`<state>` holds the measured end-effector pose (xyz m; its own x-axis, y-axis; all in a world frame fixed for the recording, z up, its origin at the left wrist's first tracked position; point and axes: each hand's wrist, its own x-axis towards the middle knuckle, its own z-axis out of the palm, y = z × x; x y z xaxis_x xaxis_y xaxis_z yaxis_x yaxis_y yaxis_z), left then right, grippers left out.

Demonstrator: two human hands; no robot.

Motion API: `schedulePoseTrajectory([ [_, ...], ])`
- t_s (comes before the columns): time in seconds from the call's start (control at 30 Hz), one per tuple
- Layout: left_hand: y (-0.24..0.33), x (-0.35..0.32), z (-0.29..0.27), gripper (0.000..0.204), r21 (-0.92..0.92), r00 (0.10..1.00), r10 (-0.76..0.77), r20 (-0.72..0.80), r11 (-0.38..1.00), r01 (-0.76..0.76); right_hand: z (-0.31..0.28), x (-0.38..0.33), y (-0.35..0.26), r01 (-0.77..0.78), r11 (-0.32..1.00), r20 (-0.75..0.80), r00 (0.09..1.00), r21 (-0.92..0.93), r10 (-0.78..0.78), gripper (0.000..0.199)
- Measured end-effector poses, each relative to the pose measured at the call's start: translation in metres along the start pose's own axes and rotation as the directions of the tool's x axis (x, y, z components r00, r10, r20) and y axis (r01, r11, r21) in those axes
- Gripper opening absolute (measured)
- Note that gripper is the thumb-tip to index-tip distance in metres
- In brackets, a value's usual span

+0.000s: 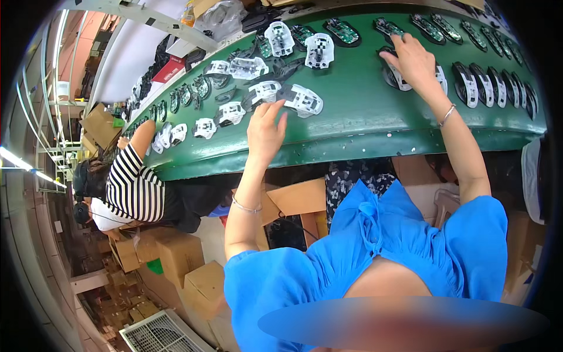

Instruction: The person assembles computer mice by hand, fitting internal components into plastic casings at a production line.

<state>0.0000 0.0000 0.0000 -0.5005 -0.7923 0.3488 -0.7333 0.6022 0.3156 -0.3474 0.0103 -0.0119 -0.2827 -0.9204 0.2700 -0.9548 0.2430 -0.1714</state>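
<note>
"Hands first: where did they sit in the head view?"

"Both were out over the green bench (pixel 363 120). The left hand (pixel 265 132) reached up to a white mouse shell (pixel 304 100) near the middle of the bench. Its fingers (pixel 271 110) were loosely spread and closed on nothing, and their tips were at or just short of the shell's near edge. Which of the two could not be told."

"And the right?"

"The right hand (pixel 412 61) lay farther off, flat on a black-and-white shell (pixel 396 81). The fingers were wide and rested on top of it rather than gripping it."

"What lay around them?"

"More white shells (pixel 262 91) sat just beside the left hand. A row of dark shells (pixel 489 85) ran off to the right, and green circuit boards (pixel 343 30) lay along the far edge. A co-worker in a striped top (pixel 132 188) worked farther down on the left, with cardboard boxes (pixel 176 252) under the bench."

"Which step did it look like?"

"By the look of it, picking or sorting shells, with the reach made and no grasp closed yet. Taking the white shell would have called for the left fingers to close across its sides without nudging its neighbours. The right hand would have needed to curl round its own piece before any lift."
</note>
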Motion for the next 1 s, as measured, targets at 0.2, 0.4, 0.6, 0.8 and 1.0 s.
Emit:
schedulePoseTrajectory([
  [0.2,0.022,0.063,0.021,0.014,0.358,0.980,-0.015,0.198,0.932,-0.058,0.023,0.057,-0.112,0.420,0.724,-0.054,0.881,0.548,-0.470,0.021],
  [0.4,0.064,0.041,0.046,0.008,0.383,0.966,0.237,0.107,0.887,-0.260,0.069,0.083,-0.187,0.585,0.751,0.171,0.742,0.308,-0.648,0.020],
  [0.6,0.071,0.025,0.042,0.010,0.110,0.971,0.229,0.062,0.966,-0.235,0.047,0.086,-0.153,0.571,0.484,-0.159,0.739,0.663,-0.655,0.028],
  [0.8,0.029,0.084,0.045,0.020,0.156,0.971,0.100,-0.219,0.986,-0.066,0.007,0.027,-0.065,0.558,0.652,-0.348,0.830,0.514,-0.436,0.024],
  [1.0,0.060,0.164,0.084,0.047,0.256,0.985,-0.156,0.068,0.957,0.134,0.022,-0.034,-0.045,0.352,0.905,0.172,0.902,0.239,-0.396,0.034],
])
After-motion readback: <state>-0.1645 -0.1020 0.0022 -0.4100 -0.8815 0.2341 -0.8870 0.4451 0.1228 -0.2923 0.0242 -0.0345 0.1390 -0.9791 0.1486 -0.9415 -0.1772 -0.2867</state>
